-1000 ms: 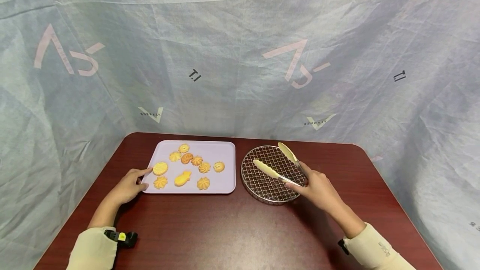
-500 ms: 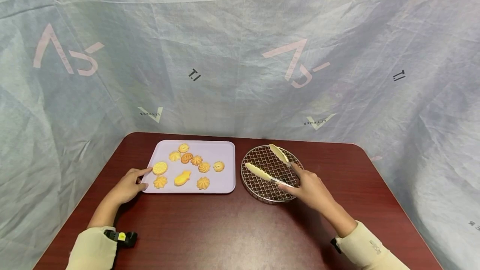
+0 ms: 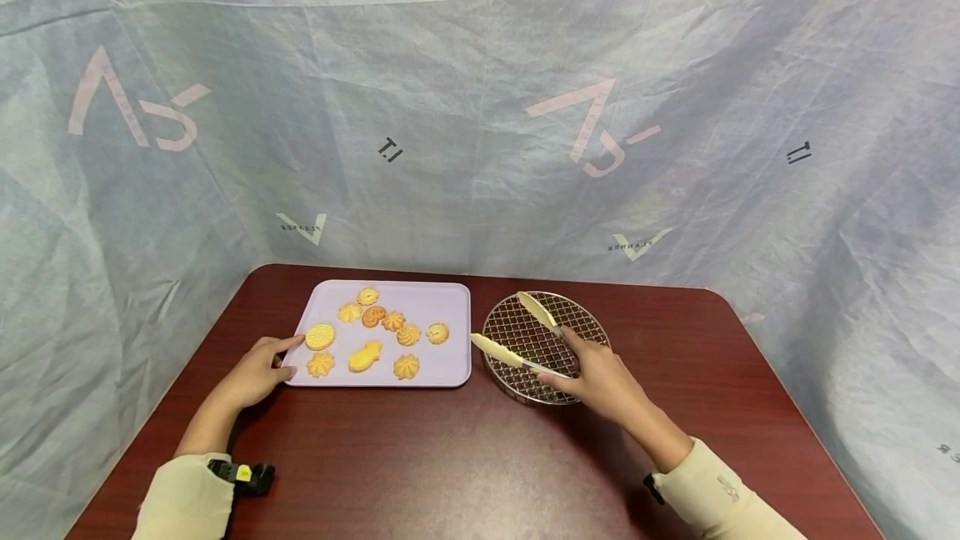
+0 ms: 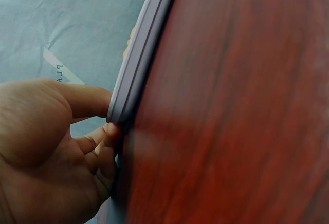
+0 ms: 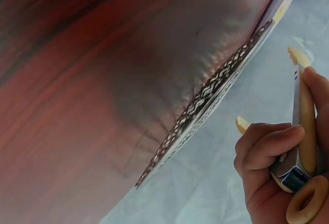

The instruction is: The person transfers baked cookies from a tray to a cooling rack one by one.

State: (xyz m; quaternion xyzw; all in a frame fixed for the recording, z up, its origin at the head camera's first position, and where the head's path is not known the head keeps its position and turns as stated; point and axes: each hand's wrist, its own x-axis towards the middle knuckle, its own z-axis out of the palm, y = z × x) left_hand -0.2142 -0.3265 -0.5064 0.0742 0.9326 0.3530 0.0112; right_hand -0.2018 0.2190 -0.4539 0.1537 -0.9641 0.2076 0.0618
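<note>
Head cam: left hand (image 3: 255,372) is pinching the left edge of the tray (image 3: 446,302), cookies (image 3: 365,357) scattered on it, and right hand (image 3: 603,377) grips the tongs (image 3: 498,351) over the wire rack (image 3: 577,313), arms spread. I'd guess it's the lining-up step; next move probably calls for getting the tips around a cookie. Can't tell how high they are. Left wrist: tray's edge-on, cookies mostly hidden. Right wrist: fingers cover part of the tongs, hand's cut off.

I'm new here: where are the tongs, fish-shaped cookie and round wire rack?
Tongs (image 3: 497,349), head view: nearer arm's pale end.
Fish-shaped cookie (image 3: 364,357), head view: body's middle.
Round wire rack (image 3: 540,347), head view: its mesh.
</note>
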